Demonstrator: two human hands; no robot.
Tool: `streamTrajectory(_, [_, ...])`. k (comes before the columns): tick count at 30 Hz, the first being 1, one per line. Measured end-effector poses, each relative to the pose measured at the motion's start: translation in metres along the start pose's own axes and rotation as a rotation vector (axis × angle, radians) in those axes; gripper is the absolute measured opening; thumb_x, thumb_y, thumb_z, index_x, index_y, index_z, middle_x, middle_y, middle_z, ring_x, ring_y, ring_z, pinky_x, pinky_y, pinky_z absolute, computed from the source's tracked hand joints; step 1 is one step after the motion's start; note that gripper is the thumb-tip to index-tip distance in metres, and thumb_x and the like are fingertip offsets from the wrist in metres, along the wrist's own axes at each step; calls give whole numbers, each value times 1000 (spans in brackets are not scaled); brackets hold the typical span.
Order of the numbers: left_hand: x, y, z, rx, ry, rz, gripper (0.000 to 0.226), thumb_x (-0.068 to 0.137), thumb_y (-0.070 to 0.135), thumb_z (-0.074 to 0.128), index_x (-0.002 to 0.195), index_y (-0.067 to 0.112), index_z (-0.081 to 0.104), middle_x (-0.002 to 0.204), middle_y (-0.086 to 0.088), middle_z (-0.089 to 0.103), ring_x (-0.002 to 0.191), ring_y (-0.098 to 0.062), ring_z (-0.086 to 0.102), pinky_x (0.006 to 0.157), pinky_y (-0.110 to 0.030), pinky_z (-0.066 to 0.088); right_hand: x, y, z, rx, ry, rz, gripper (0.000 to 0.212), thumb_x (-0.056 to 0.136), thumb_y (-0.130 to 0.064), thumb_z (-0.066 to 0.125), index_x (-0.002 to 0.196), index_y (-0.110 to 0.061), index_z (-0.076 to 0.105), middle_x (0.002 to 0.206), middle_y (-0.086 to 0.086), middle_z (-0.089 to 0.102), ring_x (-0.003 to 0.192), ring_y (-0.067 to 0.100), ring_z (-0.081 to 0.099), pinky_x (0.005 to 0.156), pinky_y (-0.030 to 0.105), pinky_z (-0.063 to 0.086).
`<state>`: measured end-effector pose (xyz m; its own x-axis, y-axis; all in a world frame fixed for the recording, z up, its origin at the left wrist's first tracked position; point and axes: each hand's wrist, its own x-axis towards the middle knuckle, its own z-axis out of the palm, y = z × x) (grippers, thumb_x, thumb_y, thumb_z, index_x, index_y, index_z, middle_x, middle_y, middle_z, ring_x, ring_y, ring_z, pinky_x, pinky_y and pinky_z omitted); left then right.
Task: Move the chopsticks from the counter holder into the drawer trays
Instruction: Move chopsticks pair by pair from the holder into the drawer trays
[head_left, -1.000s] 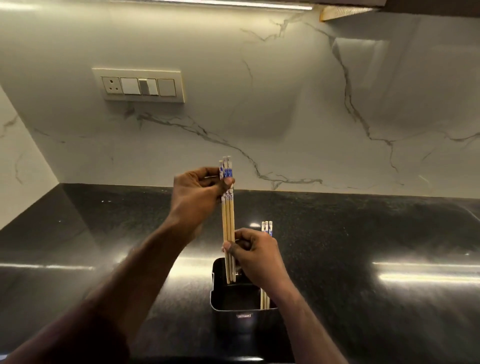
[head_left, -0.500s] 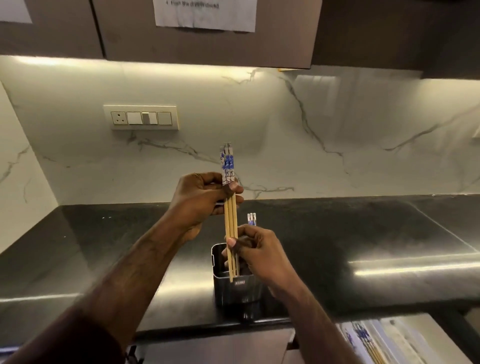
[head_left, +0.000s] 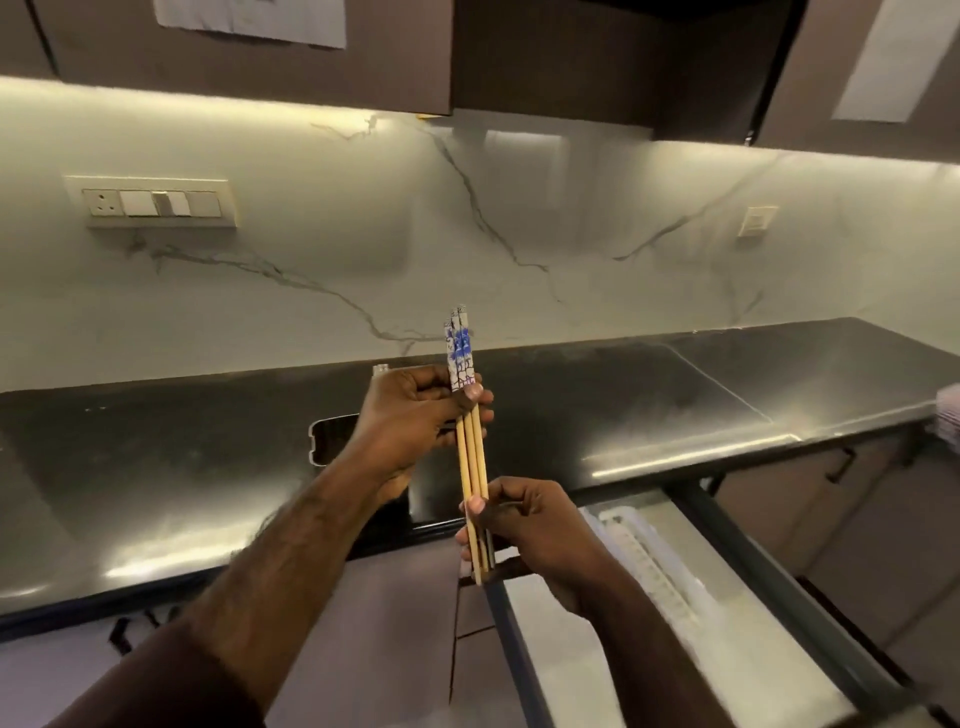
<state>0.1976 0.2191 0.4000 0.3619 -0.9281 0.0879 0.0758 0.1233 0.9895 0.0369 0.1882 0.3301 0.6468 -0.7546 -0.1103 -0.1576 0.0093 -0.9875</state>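
A bundle of wooden chopsticks (head_left: 471, 452) with blue-and-white patterned tops stands upright in the air in front of the counter edge. My left hand (head_left: 415, 415) grips the bundle near the patterned tops. My right hand (head_left: 524, 525) pinches its lower tips. The dark metal holder (head_left: 332, 439) sits on the black counter behind my left hand, mostly hidden; a pale tip (head_left: 380, 370), probably another chopstick, shows above my left hand. The open drawer (head_left: 737, 566) lies at the lower right with a white tray (head_left: 654, 566) inside, blurred.
The black glossy counter (head_left: 649, 395) runs along a white marbled wall with a switch plate (head_left: 156, 203). Dark upper cabinets (head_left: 545, 57) hang overhead. Lower cabinet fronts (head_left: 852, 499) stand to the right of the drawer. Something pale (head_left: 949, 415) sits at the counter's far right edge.
Both hands have carried the chopstick bundle away from the holder, toward me and to the right. The view has swung right, so the open drawer now shows.
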Motion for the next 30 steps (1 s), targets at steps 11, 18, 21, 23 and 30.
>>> streamTrajectory(11, [-18,-62,221,-57,0,-57,21,85,5,67,105,1,67,91,-16,75,83,-28,74,71,-35,62,-99,48,-201,-76,87,158,16,92,-23,65,97,-9,73,86,15,74,73,22,71,76,53,60])
streamTrajectory(18, [8,-103,317,-44,13,-105,22,86,6,64,108,2,67,91,-13,75,83,-24,74,77,-39,61,-113,80,-297,-67,102,267,24,93,-34,63,96,-11,72,88,15,74,73,21,70,72,50,61])
streamTrajectory(21, [31,-123,341,-28,13,-123,24,87,8,64,110,2,66,92,-13,75,84,-24,74,79,-41,60,-103,97,-322,3,101,329,31,94,-36,60,98,-7,70,84,13,72,74,23,70,70,47,61])
streamTrajectory(23, [49,-142,355,-43,12,-152,22,87,9,64,108,4,67,91,-11,75,83,-22,74,75,-37,61,-92,110,-339,31,111,366,31,94,-35,60,98,-5,70,84,14,71,74,24,69,70,48,61])
streamTrajectory(30, [108,-231,378,-56,6,-356,19,89,9,62,108,8,64,94,-9,75,85,-20,74,74,-35,60,-36,153,-389,-19,89,589,20,95,-15,61,92,2,70,84,17,67,75,26,66,78,47,61])
